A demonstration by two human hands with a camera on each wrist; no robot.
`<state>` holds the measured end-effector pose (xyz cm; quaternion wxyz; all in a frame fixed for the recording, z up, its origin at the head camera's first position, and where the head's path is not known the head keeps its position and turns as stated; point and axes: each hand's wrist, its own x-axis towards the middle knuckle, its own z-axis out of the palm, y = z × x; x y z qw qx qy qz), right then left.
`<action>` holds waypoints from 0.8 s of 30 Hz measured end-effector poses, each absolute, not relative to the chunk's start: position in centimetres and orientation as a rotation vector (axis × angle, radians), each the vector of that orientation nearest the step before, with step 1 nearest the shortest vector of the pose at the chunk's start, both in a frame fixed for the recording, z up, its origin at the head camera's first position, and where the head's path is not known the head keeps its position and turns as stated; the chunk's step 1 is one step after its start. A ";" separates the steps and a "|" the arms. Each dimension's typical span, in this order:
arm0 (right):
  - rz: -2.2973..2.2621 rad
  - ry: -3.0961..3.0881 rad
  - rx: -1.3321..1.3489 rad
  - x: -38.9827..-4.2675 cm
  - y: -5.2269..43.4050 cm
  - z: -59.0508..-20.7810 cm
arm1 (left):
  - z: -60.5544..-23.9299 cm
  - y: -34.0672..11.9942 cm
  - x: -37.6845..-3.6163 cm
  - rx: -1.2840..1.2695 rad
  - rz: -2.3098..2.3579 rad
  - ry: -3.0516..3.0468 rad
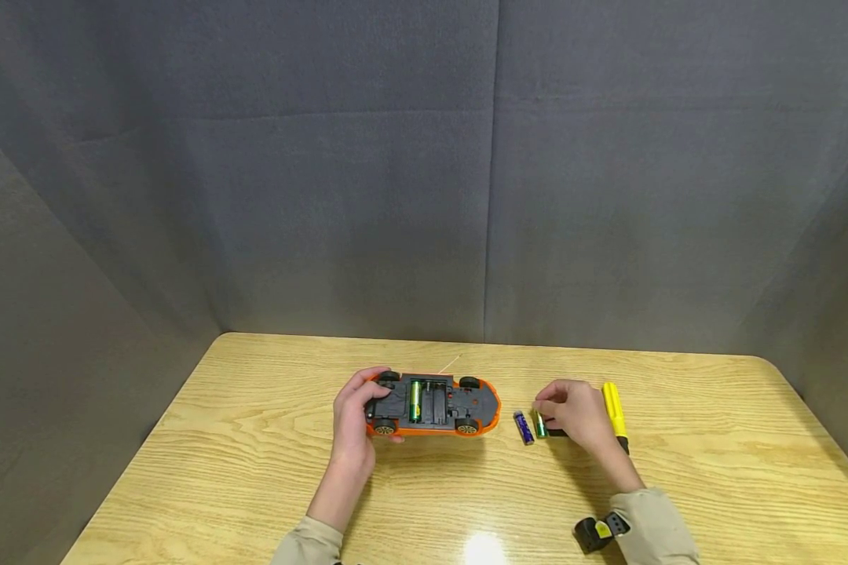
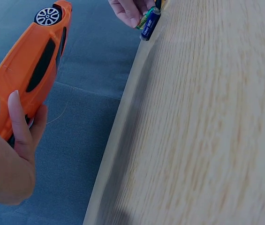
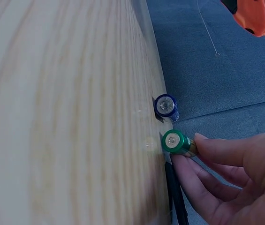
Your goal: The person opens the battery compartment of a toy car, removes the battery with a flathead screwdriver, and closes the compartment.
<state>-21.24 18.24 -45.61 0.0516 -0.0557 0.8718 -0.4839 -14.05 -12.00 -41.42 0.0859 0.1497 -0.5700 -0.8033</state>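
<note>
While left hand (image 1: pixel 351 420) grips car (image 1: pixel 434 404), battery (image 1: pixel 415 399) in compartment (image 1: pixel 427 400)

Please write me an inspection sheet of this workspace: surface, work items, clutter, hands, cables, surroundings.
Surface: wooden table, light grain, glare spot at the near edge.
Work items: orange toy car upside down, one green battery in its open bay; second green battery and blue battery on the table.
Clutter: yellow marker beside the right hand.
Hands: left hand holds the car's end; right hand has a pinching grip on the second green battery.
Cables: a thin wire behind the car.
Surroundings: grey fabric backdrop.
</note>
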 end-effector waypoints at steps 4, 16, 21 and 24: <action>-1.449 2.683 -0.189 -21.2 18.2 -45.7 | -41.5 -11.9 -14.1 0.449 -2.396 -1.696; -1.376 2.775 -0.286 -21.2 18.0 -46.1 | -41.5 -11.9 -14.2 0.451 -2.399 -1.698; -1.332 2.816 -0.330 -21.2 17.9 -46.1 | -41.5 -11.8 -14.1 0.446 -2.398 -1.703; -1.333 2.819 -0.335 -21.2 17.9 -46.0 | -41.5 -11.7 -14.1 0.446 -2.400 -1.708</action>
